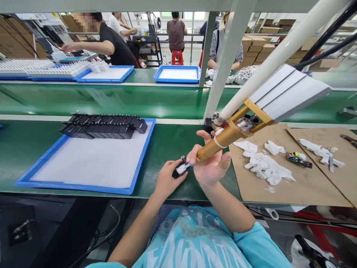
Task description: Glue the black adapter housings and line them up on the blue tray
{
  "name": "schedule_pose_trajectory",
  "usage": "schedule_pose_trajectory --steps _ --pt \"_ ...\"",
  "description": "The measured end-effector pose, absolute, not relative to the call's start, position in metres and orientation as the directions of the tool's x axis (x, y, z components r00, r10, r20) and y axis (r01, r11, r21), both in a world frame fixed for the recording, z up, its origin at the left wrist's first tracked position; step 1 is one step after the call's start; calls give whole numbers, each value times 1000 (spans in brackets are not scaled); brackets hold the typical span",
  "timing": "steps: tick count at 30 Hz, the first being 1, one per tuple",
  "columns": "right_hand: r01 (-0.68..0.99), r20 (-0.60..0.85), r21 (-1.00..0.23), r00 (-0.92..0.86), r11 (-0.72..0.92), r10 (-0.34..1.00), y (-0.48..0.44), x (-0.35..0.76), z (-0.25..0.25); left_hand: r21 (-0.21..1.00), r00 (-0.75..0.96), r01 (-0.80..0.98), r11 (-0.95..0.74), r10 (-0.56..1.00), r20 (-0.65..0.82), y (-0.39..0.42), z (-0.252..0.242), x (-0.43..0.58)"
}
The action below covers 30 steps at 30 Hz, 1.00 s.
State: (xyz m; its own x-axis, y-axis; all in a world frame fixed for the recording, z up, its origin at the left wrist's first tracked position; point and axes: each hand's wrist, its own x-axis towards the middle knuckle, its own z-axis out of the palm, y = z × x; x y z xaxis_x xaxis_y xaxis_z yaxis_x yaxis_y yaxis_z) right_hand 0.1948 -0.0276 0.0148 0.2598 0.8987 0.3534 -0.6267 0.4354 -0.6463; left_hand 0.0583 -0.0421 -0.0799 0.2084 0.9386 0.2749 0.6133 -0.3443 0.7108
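My left hand [166,179] is closed around a small black part [181,169] with a white face, held just above the green bench. My right hand [210,163] wraps round the gold nozzle [216,146] of a hanging dispenser tool, whose tip touches the small part. The tool's white tube [281,52] and grey body [287,91] rise to the upper right.
A blue tray [83,186] with a white liner and rows of black parts [103,126] lies left. A brown cardboard sheet [292,190] on the right carries crumpled white wipes [264,165] and small tools. A metal post [225,63] stands behind. Other people work at far benches.
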Motion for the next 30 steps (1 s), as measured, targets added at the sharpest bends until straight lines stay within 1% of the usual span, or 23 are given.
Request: schedule_pose_trajectory --steps 2,5,7,11,14,17,19,23,25,27,30 --pt "-616 350 -647 285 450 893 -26 201 13 690 226 651 -317 948 223 -37 -82 48" --pt "-589 330 -664 321 460 888 -25 213 11 701 290 632 -330 940 181 -31 -79 38" --pt "-570 321 -678 341 465 884 -24 220 9 739 321 598 -309 938 133 -26 -74 37" --pt "-553 326 -681 358 481 875 -22 229 5 857 342 478 -194 940 22 -17 -67 46" --pt "-558 332 -673 359 486 872 -22 232 2 886 348 425 -187 937 31 -13 -69 52" --pt "-555 335 -676 354 484 873 -22 233 1 856 331 456 -242 939 89 -12 -73 52" --pt "-547 334 -684 352 482 874 -22 233 1 823 349 482 -300 927 134 -13 -73 49" --pt "-544 328 -690 353 477 876 -22 234 2 681 476 547 -487 850 225 -17 -65 41" --pt "-547 324 -690 354 475 878 -22 234 2 606 523 574 -551 816 246 -20 -62 38" --pt "-550 326 -686 352 476 877 -21 235 1 557 525 603 -572 810 263 -23 -61 37" --pt "-548 333 -684 355 482 874 -21 235 0 543 486 620 -566 820 301 -25 -64 39"
